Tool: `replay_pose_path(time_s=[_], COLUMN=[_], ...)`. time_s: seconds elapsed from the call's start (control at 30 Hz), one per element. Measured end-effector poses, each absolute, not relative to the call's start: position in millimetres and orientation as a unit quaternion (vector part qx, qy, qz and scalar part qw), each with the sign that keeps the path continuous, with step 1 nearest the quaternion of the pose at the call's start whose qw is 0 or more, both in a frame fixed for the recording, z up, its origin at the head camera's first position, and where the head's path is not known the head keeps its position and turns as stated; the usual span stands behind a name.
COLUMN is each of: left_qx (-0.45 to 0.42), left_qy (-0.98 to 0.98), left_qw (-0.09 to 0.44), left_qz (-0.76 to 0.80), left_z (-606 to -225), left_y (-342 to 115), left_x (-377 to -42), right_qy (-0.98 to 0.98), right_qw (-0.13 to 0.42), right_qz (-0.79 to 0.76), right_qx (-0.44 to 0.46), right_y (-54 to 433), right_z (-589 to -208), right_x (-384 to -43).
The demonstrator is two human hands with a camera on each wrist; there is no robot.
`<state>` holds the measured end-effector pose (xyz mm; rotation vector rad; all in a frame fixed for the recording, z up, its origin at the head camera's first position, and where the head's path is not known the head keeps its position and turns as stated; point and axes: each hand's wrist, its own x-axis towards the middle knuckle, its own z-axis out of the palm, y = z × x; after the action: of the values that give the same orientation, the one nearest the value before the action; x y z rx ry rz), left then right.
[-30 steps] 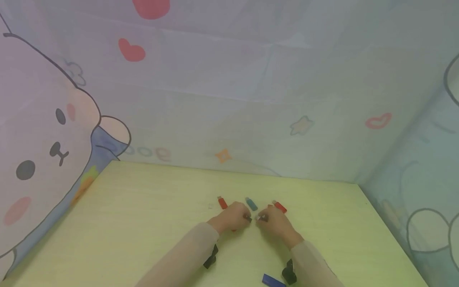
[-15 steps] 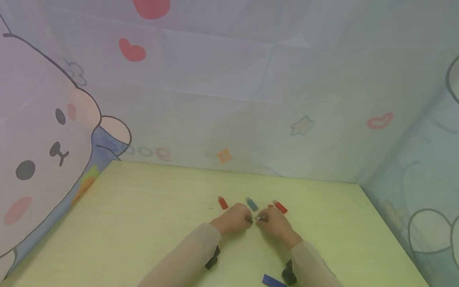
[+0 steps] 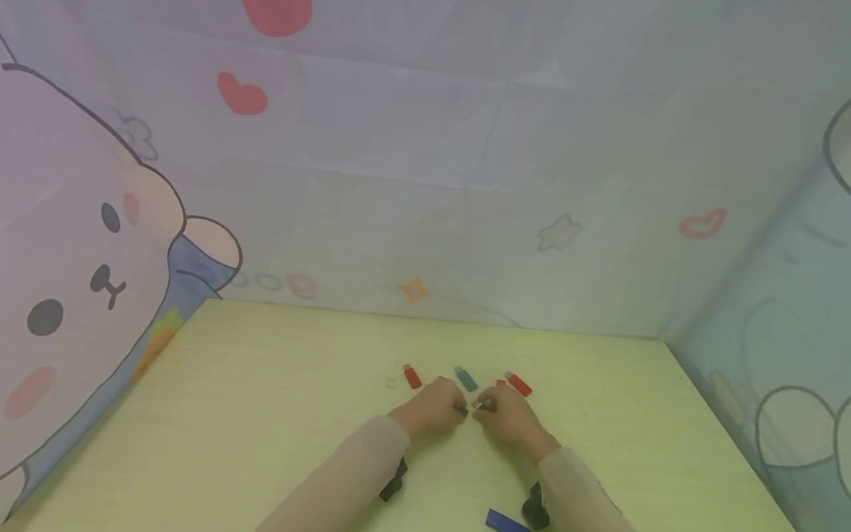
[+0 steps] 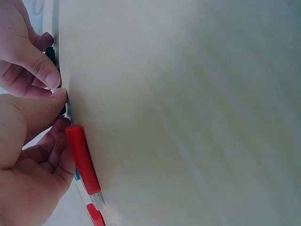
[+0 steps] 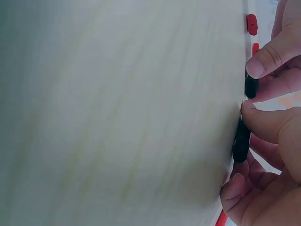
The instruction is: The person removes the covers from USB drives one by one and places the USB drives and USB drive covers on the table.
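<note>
My left hand (image 3: 433, 404) pinches a small black cap (image 5: 251, 87) between thumb and fingers, just above the table. Close to its right, my right hand (image 3: 510, 415) pinches a black USB flash drive (image 5: 241, 143), whose pale plug end points toward the cap. In the wrist views the two thumbs nearly meet, and fingers hide where the pieces face each other. Beyond the hands lie a red USB flash drive (image 3: 412, 377), a teal USB flash drive (image 3: 467, 378) and another red USB flash drive (image 3: 518, 383).
A small clear piece (image 3: 391, 383) lies left of the nearer-left red drive. A blue stick-shaped object (image 3: 507, 521) rests at the table's front, beside the right wrist's black camera (image 3: 535, 510). The pale yellow table (image 3: 266, 384) ends at a printed cloth (image 3: 425, 185).
My left hand has shifted slightly to the right and more of the left red drive shows. Both hands keep their pinch; the right hand has hardly moved.
</note>
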<state>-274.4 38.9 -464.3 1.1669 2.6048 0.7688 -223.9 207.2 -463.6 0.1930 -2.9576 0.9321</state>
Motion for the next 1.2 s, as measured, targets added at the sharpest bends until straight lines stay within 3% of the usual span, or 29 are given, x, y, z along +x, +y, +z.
replay_pose_path(time_s=[0.73, 0.97, 1.2], left_qx=[0.396, 0.351, 0.388], left_qy=[0.872, 0.876, 0.863], left_qw=[0.111, 0.142, 0.108], left_qz=[0.265, 0.298, 0.305], left_z=[-464.3, -440.4, -415.7], left_y=[33.7, 27.8, 20.4], left_x=[-268.6, -258.2, -245.5], right_qy=[-0.952, -0.947, -0.948], right_qw=[0.005, -0.001, 0.026], right_qz=[0.304, 0.319, 0.308], right_qx=[0.032, 0.048, 0.078], right_y=[210.5, 222.5, 233.5], right_z=[-456.2, -433.1, -406.9], right_x=[-211.4, -199.5, -174.4])
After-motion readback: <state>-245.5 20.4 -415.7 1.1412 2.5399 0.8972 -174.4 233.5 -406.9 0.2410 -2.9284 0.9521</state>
